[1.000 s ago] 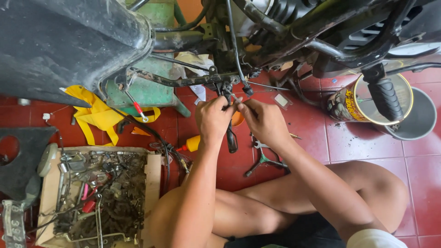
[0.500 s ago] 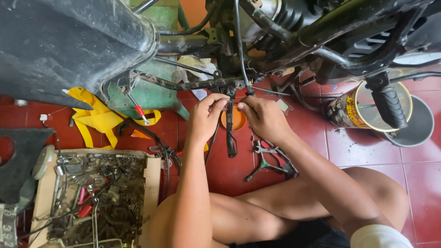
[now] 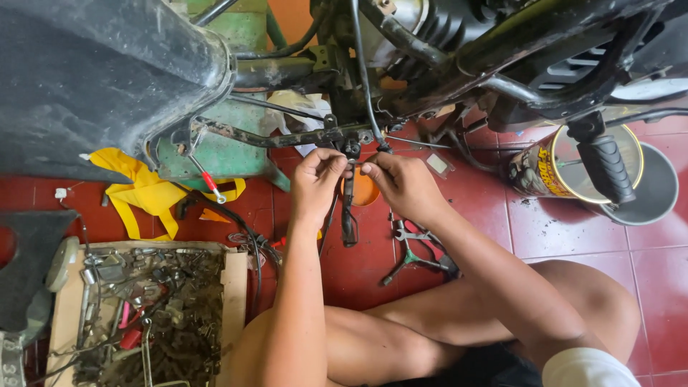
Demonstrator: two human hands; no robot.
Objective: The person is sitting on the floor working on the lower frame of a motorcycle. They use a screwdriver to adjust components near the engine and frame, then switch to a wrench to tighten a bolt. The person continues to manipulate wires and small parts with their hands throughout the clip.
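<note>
Right at the centre, a dark metal side-stand lever [image 3: 349,208] hangs straight down from the black pivot bracket [image 3: 351,147] on the underside of the motorcycle frame [image 3: 459,64], its lower end dangling just above the red tiled floor [image 3: 559,229]. Both hands are up at that pivot: the left hand [image 3: 315,183] has its fingers curled in tight, fingertips pinched against the top of the lever on its left side, and the right hand [image 3: 405,185] mirrors it from the other side, thumb and forefinger closed on something small at the joint, too hidden to make out what. A thin black cable [image 3: 362,64] runs down past the bracket, just above the right hand. Below the hands, a green-handled three-way socket wrench [image 3: 416,254] lies on the tiles among a few loose spanners. Off to the left, a yellow cloth strap [image 3: 140,197] sprawls near a green metal stand [image 3: 222,154], and nearer the bottom corner sits a wooden tray full of greasy nuts, bolts and tools [image 3: 150,308]. Over on the right, a round tin can with a yellow rim [image 3: 548,172] stands beside a grey bucket [image 3: 656,193], with a black ribbed footpeg [image 3: 605,168] jutting over the can.
</note>
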